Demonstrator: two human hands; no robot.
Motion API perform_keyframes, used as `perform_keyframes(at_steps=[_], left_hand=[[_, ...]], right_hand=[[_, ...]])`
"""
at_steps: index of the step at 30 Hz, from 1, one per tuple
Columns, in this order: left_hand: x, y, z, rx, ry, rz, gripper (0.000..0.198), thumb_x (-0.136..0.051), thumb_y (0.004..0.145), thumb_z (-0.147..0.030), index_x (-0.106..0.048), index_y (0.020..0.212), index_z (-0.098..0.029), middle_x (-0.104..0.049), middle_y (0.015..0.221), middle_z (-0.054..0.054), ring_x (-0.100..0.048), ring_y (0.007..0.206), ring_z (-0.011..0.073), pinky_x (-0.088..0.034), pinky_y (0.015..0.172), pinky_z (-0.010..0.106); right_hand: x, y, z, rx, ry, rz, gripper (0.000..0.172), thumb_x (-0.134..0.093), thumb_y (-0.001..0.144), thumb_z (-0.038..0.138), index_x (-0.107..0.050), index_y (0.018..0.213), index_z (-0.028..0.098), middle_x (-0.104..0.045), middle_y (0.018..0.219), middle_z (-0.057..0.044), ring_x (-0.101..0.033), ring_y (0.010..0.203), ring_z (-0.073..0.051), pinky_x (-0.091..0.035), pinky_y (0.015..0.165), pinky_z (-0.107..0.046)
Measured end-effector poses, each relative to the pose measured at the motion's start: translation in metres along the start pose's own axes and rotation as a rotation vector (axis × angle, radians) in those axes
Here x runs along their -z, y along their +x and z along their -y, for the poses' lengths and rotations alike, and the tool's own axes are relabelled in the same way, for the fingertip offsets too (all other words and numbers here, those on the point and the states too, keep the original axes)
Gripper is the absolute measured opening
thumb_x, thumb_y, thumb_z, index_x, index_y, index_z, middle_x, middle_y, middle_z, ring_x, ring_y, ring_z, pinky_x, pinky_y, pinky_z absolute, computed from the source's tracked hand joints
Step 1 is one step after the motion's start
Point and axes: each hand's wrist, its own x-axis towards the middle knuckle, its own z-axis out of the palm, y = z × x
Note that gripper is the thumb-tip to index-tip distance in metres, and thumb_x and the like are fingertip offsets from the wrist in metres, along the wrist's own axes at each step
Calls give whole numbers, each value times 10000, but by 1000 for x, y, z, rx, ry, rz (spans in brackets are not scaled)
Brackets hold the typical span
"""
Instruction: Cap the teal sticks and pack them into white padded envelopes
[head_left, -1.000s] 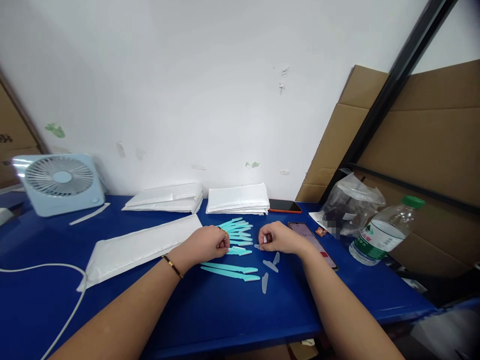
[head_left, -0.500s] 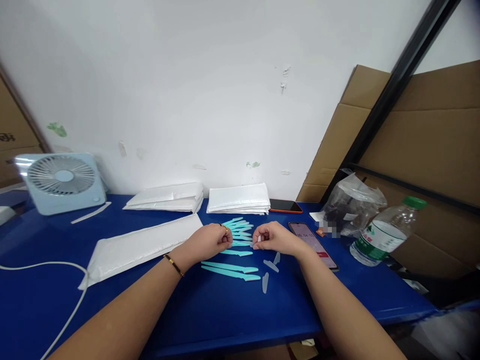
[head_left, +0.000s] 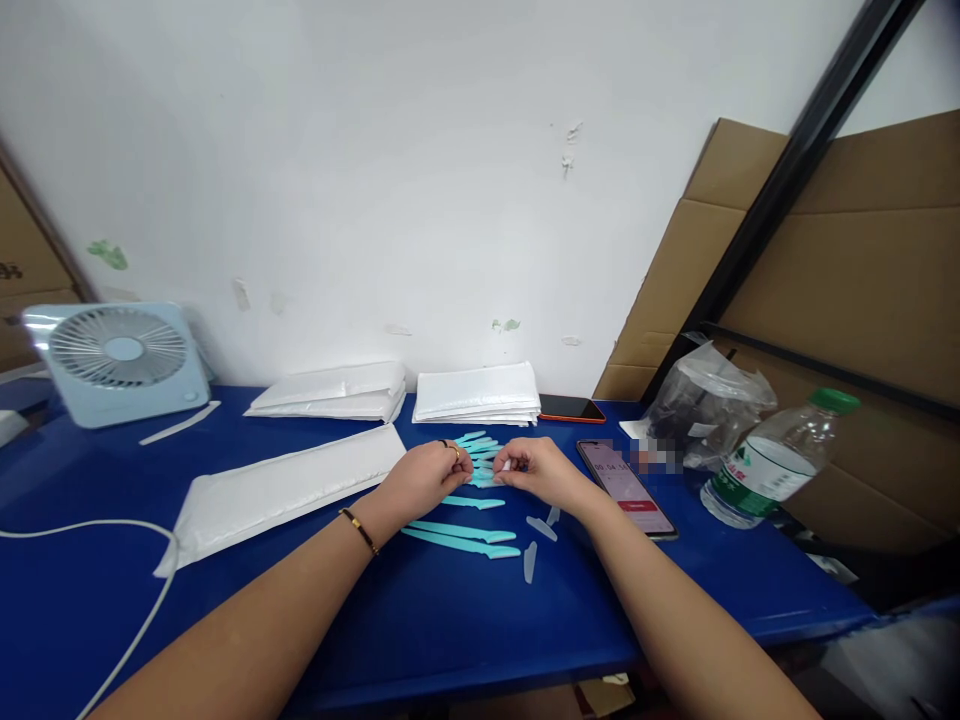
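Several turquoise eyebrow razors (head_left: 469,545) lie on the blue table, some bunched in a fan between my hands. My left hand (head_left: 435,472) is closed in a pinch at the left of the bunch, on what looks like one razor's handle. Facing it, my right hand (head_left: 536,468) pinches a small translucent blade cap at the razor's tip end; the fingers partly cover it. Loose translucent blade caps (head_left: 530,562) lie just below my right hand. Two razors rest side by side nearer the table's front, and a single one (head_left: 480,502) lies above them.
White padded mailers (head_left: 476,395) are stacked along the wall, and one long mailer (head_left: 285,490) lies left of my hands. A phone showing a timer (head_left: 626,485), a water bottle (head_left: 780,460) and a plastic bag (head_left: 701,405) stand right. A fan (head_left: 124,360) and a white cable (head_left: 169,560) are left.
My hands have drawn closer together, the right one shifting left toward the left one over the bunched razors. The loose caps and the lower razors lie as before.
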Motion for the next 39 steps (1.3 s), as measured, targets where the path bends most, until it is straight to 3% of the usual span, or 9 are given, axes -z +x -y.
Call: perform_keyframes(at_steps=[4,7,9,12,14,20,29,34,39], left_hand=[[-2,2,1,9,62,-42,155,-470,819,-223,-621,849,-208,-613,864,15,-554,794,149,-399,689,236],[2,-1,-1,20,98,-87,193,-520,805,-281,-610,963,-218,-588,996,30,-548,890,172,-411,741,253],[6,-4,-2,6,93,-62,236,-559,779,-352,-609,971,-225,-578,1017,29,-549,885,175,-415,720,251],[9,-8,-1,-45,97,88,211,-602,737,-392,-641,871,-234,-614,893,10,-563,781,159,-397,654,238],[8,-8,1,-64,102,149,162,-606,737,-363,-658,830,-242,-634,831,0,-564,743,149,-381,631,229],[2,-5,3,-33,43,163,121,-602,740,-325,-674,798,-246,-650,763,-13,-556,693,127,-352,569,206],[-3,-3,3,3,-17,145,123,-585,740,-290,-676,801,-234,-669,804,-9,-566,705,131,-361,587,211],[-4,-2,2,2,-32,144,118,-587,743,-288,-674,795,-228,-671,796,-3,-567,706,135,-364,596,210],[-5,-1,4,-2,-46,146,103,-587,743,-275,-670,784,-230,-667,793,-16,-564,705,126,-368,594,204]], right_hand=[[1,1,-1,0,-40,-20,137,-593,765,291,-650,792,170,-628,752,-21,-549,636,-107,-414,590,-203],[15,-5,-2,-24,-128,-16,148,-628,729,307,-661,783,173,-616,736,-18,-534,625,-107,-403,571,-202],[28,-13,-2,-38,-149,103,195,-671,681,342,-670,782,176,-610,726,-14,-529,613,-108,-394,539,-195],[43,-24,0,-52,-158,370,237,-722,606,346,-689,771,179,-627,715,-2,-535,597,-107,-376,496,-183],[45,-27,2,-48,-202,439,192,-718,607,315,-700,741,179,-641,716,-1,-541,594,-106,-366,494,-183],[31,-19,2,-45,-244,351,126,-613,720,253,-704,764,179,-666,744,-9,-563,601,-100,-375,531,-182],[2,-9,13,45,-173,206,155,-548,748,169,-699,783,172,-677,754,-25,-586,646,-123,-404,580,-201],[13,-13,11,0,-120,164,160,-621,724,274,-696,827,178,-677,774,-28,-596,656,-132,-422,570,-201],[15,-13,0,-52,-148,262,156,-668,683,307,-703,758,174,-662,670,-7,-578,582,-117,-393,510,-189]])
